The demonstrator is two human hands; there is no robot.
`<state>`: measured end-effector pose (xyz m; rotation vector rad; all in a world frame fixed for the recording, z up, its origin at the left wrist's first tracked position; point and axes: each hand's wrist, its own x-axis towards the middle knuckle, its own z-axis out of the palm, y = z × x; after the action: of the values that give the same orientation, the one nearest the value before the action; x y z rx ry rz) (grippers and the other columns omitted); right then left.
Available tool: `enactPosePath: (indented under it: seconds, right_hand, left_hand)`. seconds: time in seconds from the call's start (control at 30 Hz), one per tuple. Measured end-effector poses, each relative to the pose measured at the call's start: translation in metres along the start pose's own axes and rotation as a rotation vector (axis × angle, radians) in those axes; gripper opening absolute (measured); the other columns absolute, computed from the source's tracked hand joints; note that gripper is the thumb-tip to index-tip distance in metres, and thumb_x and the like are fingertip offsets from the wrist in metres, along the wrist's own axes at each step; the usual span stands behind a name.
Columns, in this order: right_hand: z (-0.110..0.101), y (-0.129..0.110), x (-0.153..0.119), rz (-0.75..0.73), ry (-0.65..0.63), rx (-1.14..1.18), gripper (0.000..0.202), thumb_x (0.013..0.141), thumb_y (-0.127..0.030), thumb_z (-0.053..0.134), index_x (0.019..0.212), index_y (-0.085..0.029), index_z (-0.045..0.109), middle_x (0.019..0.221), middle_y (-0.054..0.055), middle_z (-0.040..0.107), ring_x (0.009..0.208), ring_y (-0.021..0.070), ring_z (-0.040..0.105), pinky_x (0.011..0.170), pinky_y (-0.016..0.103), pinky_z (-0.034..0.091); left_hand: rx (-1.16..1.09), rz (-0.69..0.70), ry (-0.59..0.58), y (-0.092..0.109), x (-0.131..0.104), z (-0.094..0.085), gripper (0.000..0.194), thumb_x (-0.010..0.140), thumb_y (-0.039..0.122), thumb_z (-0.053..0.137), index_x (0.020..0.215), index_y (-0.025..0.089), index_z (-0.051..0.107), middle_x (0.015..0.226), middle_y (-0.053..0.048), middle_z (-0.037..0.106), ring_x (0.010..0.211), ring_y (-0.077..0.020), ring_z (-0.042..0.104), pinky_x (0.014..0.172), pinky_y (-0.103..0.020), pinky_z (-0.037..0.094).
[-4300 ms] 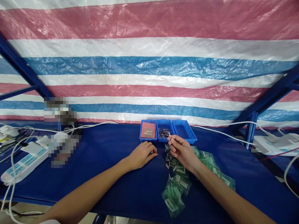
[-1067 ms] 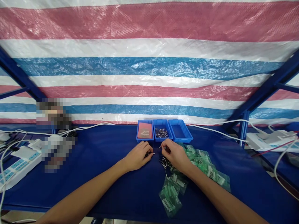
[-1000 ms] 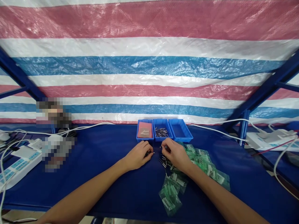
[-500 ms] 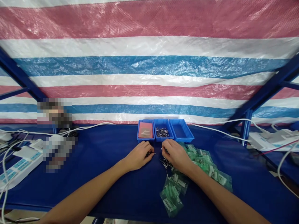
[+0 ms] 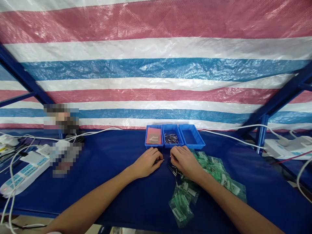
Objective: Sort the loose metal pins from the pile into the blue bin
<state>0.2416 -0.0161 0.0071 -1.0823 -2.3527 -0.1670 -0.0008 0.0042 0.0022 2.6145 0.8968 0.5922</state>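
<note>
Holding slim, shiny pins (image 5: 159,160), left hand (image 5: 147,162) curls; whether right hand (image 5: 185,162) grips anything is hidden.

It looks like a makeshift workshop bench — a blue work table (image 5: 109,198) with blue parts bins (image 5: 191,136), one holding small metal pins (image 5: 171,138), and green-tinted plastic packets (image 5: 180,204) nearby. Striped plastic sheeting (image 5: 156,70) hangs behind a blue metal frame (image 5: 280,99) — power strips (image 5: 26,174) and white cables (image 5: 231,138) line both sides.
</note>
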Motion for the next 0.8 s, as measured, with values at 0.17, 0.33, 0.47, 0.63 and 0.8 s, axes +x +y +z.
enactPosePath:
  seconds: [0.17, 0.33, 0.47, 0.63, 0.8]
  right_hand:
    - [0.0001, 0.0006, -0.0006, 0.012, 0.021, 0.026, 0.022, 0.102, -0.007, 0.049, 0.089, -0.024, 0.048, 0.081, 0.002, 0.060, 0.075, 0.0225, 0.056, 0.078, 0.035, 0.036]
    - [0.0022, 0.0016, -0.0010, 0.001, -0.013, 0.022, 0.022, 0.103, -0.006, 0.048, 0.089, -0.024, 0.047, 0.080, 0.002, 0.059, 0.071, 0.0216, 0.055, 0.077, 0.034, 0.036]
    - [0.0024, 0.0016, -0.0014, 0.010, -0.032, 0.030, 0.021, 0.104, -0.008, 0.048, 0.090, -0.024, 0.047, 0.082, 0.002, 0.060, 0.072, 0.0220, 0.056, 0.077, 0.034, 0.036]
    - [0.0027, 0.0016, -0.0018, 0.026, -0.041, 0.046, 0.021, 0.102, -0.008, 0.050, 0.090, -0.024, 0.046, 0.082, 0.001, 0.059, 0.072, 0.0217, 0.055, 0.077, 0.034, 0.037]
    - [-0.0006, 0.0008, -0.0015, 0.010, -0.040, 0.074, 0.019, 0.101, -0.007, 0.052, 0.094, -0.024, 0.049, 0.084, 0.001, 0.062, 0.076, 0.0210, 0.059, 0.079, 0.035, 0.037]
  left_hand:
    - [0.002, 0.001, 0.001, -0.0004, -0.0001, 0.0007, 0.007, 0.109, 0.025, 0.056, 0.107, 0.020, 0.060, 0.101, -0.005, 0.062, 0.097, -0.0213, 0.056, 0.090, -0.034, 0.047]
    - [0.005, 0.007, 0.009, -0.0015, -0.0011, 0.0015, 0.007, 0.109, 0.026, 0.056, 0.107, 0.020, 0.060, 0.101, -0.005, 0.062, 0.097, -0.0213, 0.056, 0.089, -0.034, 0.047]
    - [0.008, 0.007, 0.005, -0.0012, -0.0011, 0.0006, 0.008, 0.109, 0.026, 0.056, 0.107, 0.020, 0.060, 0.100, -0.005, 0.062, 0.097, -0.0214, 0.057, 0.090, -0.034, 0.047]
    - [0.007, 0.005, 0.001, -0.0006, -0.0009, 0.0001, 0.007, 0.109, 0.026, 0.056, 0.107, 0.020, 0.060, 0.101, -0.005, 0.062, 0.097, -0.0212, 0.056, 0.090, -0.034, 0.047]
    - [0.015, 0.001, -0.002, -0.0019, -0.0008, 0.0021, 0.008, 0.109, 0.026, 0.056, 0.107, 0.020, 0.060, 0.101, -0.005, 0.062, 0.098, -0.0212, 0.055, 0.091, -0.034, 0.047]
